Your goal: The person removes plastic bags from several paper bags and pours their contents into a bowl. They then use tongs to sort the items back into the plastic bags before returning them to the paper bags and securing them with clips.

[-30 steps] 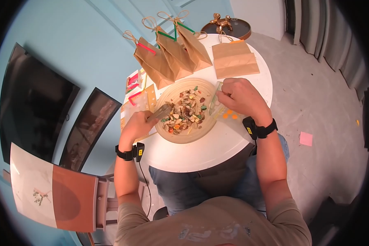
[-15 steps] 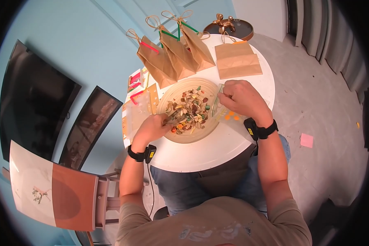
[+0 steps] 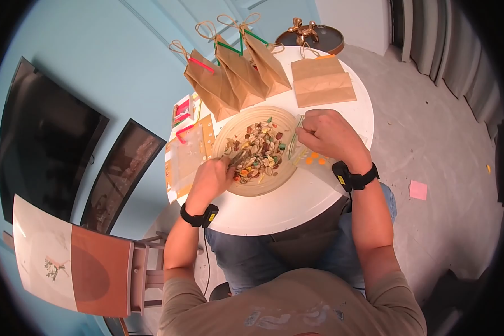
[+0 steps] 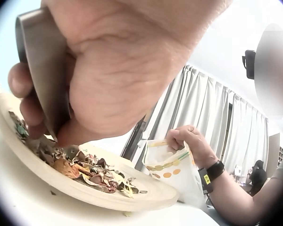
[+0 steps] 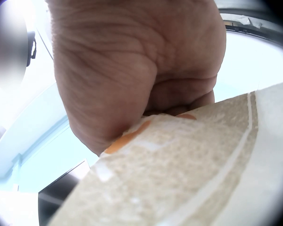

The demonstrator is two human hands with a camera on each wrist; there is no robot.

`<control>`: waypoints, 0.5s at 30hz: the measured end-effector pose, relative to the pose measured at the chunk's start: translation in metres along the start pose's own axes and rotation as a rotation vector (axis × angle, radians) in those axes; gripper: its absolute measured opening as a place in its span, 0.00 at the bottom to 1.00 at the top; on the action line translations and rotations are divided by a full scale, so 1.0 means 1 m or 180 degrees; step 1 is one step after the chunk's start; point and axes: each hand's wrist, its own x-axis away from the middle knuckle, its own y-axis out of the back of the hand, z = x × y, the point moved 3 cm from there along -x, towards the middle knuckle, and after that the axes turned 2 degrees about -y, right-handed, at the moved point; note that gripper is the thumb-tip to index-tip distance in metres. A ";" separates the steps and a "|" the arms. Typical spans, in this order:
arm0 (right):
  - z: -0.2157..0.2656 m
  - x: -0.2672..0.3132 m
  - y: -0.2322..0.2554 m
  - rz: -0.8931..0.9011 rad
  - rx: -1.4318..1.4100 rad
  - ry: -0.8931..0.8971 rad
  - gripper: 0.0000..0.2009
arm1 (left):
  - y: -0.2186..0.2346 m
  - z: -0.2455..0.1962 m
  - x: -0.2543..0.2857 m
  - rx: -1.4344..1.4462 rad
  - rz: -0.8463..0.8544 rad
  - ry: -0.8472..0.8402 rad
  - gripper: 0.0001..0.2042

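My left hand [image 3: 213, 178] holds metal tongs [image 4: 45, 61], their tips down among dried petals and leaves [image 3: 260, 147]. This potpourri, in brown, green, red and yellow, is heaped on a round pale wooden plate [image 3: 221, 134]. The left wrist view shows the bent end of the tongs above my palm, fingers curled about them. At the plate's right edge, my right hand [image 3: 331, 134] grips the top of a small zip bag [image 4: 179, 178] with orange dots. The bag's mouth stands open toward the plate.
Standing paper bags [image 3: 221, 84] with coloured strips line the table's back, and a folded one [image 3: 322, 84] lies to their right. A translucent bag [image 3: 186, 154] lies left of the plate. A framed panel [image 3: 73, 252] leans left of me; a pink note [image 3: 418, 190] is on the floor.
My left hand with the tongs has moved right and inward from the plate's left edge, into the dried pieces. My right hand keeps holding the bag in nearly the same place.
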 end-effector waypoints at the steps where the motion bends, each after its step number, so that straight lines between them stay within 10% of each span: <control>1: 0.000 0.000 0.000 0.0008 -0.0010 -0.0011 0.17 | 0.001 0.001 0.001 0.0038 -0.0022 0.0012 0.10; 15: 0.003 -0.003 -0.006 0.0073 -0.0107 0.0061 0.17 | 0.066 -0.066 0.000 0.0543 -0.0220 -0.0473 0.12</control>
